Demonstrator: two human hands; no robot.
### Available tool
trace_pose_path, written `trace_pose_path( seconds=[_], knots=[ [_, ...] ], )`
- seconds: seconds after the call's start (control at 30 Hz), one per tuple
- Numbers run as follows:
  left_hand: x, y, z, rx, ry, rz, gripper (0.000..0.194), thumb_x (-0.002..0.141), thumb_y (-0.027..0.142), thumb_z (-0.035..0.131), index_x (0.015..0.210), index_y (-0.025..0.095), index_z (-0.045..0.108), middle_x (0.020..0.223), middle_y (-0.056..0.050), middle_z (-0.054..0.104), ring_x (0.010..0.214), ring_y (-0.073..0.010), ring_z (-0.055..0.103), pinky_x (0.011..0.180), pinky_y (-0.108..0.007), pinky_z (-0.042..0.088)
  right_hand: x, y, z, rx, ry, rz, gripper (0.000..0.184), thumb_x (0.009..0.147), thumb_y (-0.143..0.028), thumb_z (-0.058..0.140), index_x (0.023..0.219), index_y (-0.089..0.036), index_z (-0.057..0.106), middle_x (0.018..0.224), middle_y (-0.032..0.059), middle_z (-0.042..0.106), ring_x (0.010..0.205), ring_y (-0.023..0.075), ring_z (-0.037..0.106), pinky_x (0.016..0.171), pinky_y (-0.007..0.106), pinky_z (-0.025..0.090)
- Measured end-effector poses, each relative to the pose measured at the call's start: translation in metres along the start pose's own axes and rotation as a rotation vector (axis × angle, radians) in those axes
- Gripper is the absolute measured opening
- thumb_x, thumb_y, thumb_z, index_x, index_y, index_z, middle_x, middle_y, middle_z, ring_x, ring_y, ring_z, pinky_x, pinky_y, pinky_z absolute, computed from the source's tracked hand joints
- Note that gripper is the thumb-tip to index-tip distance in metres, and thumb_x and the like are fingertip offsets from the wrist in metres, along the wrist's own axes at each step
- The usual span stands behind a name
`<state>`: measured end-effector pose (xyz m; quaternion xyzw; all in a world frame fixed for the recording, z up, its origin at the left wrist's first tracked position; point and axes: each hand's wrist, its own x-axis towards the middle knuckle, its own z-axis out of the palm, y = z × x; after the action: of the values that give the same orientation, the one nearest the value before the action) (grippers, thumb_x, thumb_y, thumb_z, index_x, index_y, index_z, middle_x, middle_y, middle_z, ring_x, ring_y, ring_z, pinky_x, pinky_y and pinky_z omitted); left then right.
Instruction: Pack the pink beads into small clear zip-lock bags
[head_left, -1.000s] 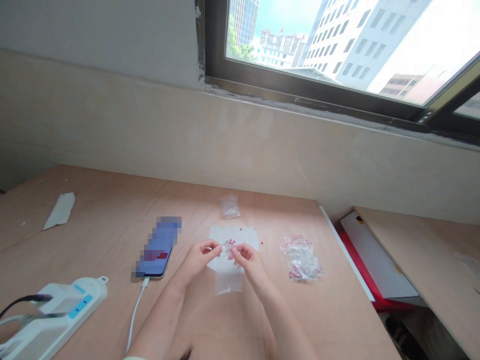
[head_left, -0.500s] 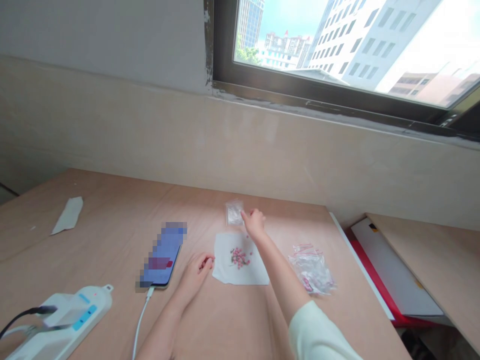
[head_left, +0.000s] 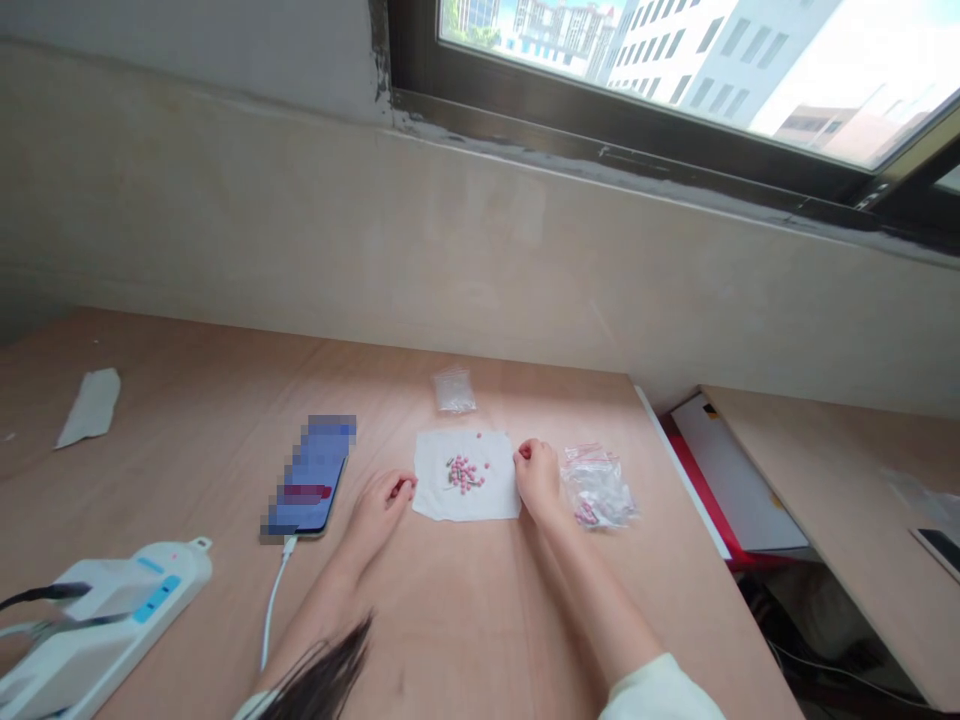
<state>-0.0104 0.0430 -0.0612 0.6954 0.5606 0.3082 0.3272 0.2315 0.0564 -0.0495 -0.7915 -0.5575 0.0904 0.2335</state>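
Observation:
A white sheet of thin paper [head_left: 431, 500] lies on the wooden table with a small heap of pink beads [head_left: 463, 472] near its middle; some thin green bits show among them. My left hand [head_left: 381, 508] rests at the paper's left edge, fingers curled and thumb pinched onto that edge. At the right edge, my right hand [head_left: 538, 476] is closed with its fingertips on the paper. A couple of single pink beads sit apart from the heap. Behind the sheet lies a small clear plastic bag [head_left: 454, 391].
Right of my right hand are clear zip bags [head_left: 600, 488] with something pink inside. A phone [head_left: 311, 478] on a white cable lies to the left, near a white power strip [head_left: 112, 620]. A paper scrap [head_left: 91, 405] is farther left. Dark hair hangs low in view.
My right hand has come back from beside the small clear bag to the paper's right edge. My left hand stays at the left edge. The view has tilted down slightly.

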Motion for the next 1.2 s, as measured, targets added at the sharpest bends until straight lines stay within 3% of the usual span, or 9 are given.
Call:
trace_pose_path(
  seconds=[0.3, 0.5, 0.63, 0.73, 0.83, 0.93, 1.07, 1.2],
  knots=[
    [-0.001, 0.004, -0.002, 0.007, -0.019, -0.009, 0.02, 0.077, 0.027, 0.038, 0.08, 0.02, 0.057, 0.072, -0.002, 0.059, 0.071, -0.0163, 0.052, 0.066, -0.027, 0.041, -0.006, 0.004, -0.006, 0.034, 0.014, 0.025, 0.01, 0.068, -0.014, 0.043, 0.067, -0.014, 0.053, 0.071, 0.0093, 0.056, 0.072, 0.0197, 0.05, 0.065, 0.028, 0.035],
    [-0.001, 0.008, -0.003, 0.022, -0.015, -0.017, 0.021, 0.076, 0.029, 0.038, 0.079, 0.02, 0.057, 0.073, -0.002, 0.059, 0.07, -0.0166, 0.052, 0.066, -0.027, 0.041, -0.012, -0.03, 0.008, 0.248, -0.067, -0.109, 0.013, 0.071, -0.016, 0.042, 0.069, -0.016, 0.055, 0.075, 0.0065, 0.058, 0.076, 0.018, 0.048, 0.069, 0.027, 0.036],
    [-0.001, 0.007, -0.002, 0.032, -0.021, -0.027, 0.022, 0.077, 0.029, 0.037, 0.08, 0.02, 0.057, 0.074, -0.002, 0.058, 0.07, -0.0164, 0.051, 0.066, -0.028, 0.041, -0.019, -0.043, 0.012, 0.238, -0.109, -0.133, 0.013, 0.071, -0.017, 0.044, 0.073, -0.015, 0.056, 0.077, 0.0077, 0.058, 0.079, 0.0193, 0.046, 0.07, 0.028, 0.035],
    [-0.002, 0.006, -0.001, 0.036, -0.023, -0.018, 0.021, 0.077, 0.028, 0.038, 0.079, 0.019, 0.057, 0.075, -0.003, 0.058, 0.071, -0.0165, 0.051, 0.066, -0.028, 0.041, -0.024, -0.029, -0.006, 0.128, 0.027, -0.071, 0.018, 0.073, -0.017, 0.042, 0.083, -0.013, 0.055, 0.085, 0.0105, 0.056, 0.083, 0.0214, 0.045, 0.073, 0.031, 0.033],
    [-0.002, 0.006, -0.001, 0.033, -0.014, -0.005, 0.021, 0.077, 0.027, 0.039, 0.079, 0.019, 0.057, 0.076, -0.003, 0.058, 0.071, -0.0166, 0.051, 0.066, -0.027, 0.041, -0.031, -0.002, -0.03, -0.149, 0.183, 0.123, 0.026, 0.07, -0.016, 0.045, 0.094, -0.01, 0.054, 0.096, 0.0163, 0.051, 0.088, 0.0275, 0.042, 0.073, 0.036, 0.03],
    [-0.002, 0.006, -0.001, 0.025, -0.011, 0.004, 0.021, 0.077, 0.027, 0.039, 0.079, 0.019, 0.057, 0.077, -0.003, 0.058, 0.073, -0.0168, 0.051, 0.066, -0.027, 0.041, -0.037, 0.027, -0.042, -0.328, 0.21, 0.256, 0.031, 0.068, -0.015, 0.046, 0.097, -0.008, 0.053, 0.099, 0.0191, 0.049, 0.089, 0.0305, 0.042, 0.07, 0.038, 0.028],
    [-0.002, 0.006, -0.001, 0.036, -0.015, -0.004, 0.021, 0.077, 0.028, 0.039, 0.079, 0.018, 0.057, 0.076, -0.003, 0.058, 0.071, -0.0164, 0.051, 0.066, -0.027, 0.041, -0.042, 0.053, -0.039, -0.277, 0.158, 0.17, 0.025, 0.071, -0.013, 0.039, 0.087, -0.014, 0.058, 0.086, 0.0132, 0.056, 0.081, 0.0255, 0.047, 0.07, 0.036, 0.027],
    [-0.002, 0.006, -0.001, 0.049, -0.013, 0.004, 0.021, 0.077, 0.028, 0.039, 0.078, 0.019, 0.057, 0.074, -0.003, 0.058, 0.068, -0.0161, 0.051, 0.065, -0.027, 0.041, -0.04, 0.061, -0.035, -0.184, 0.177, 0.13, 0.024, 0.071, -0.014, 0.036, 0.077, -0.015, 0.059, 0.079, 0.0104, 0.059, 0.076, 0.024, 0.048, 0.069, 0.035, 0.027]
  ],
)
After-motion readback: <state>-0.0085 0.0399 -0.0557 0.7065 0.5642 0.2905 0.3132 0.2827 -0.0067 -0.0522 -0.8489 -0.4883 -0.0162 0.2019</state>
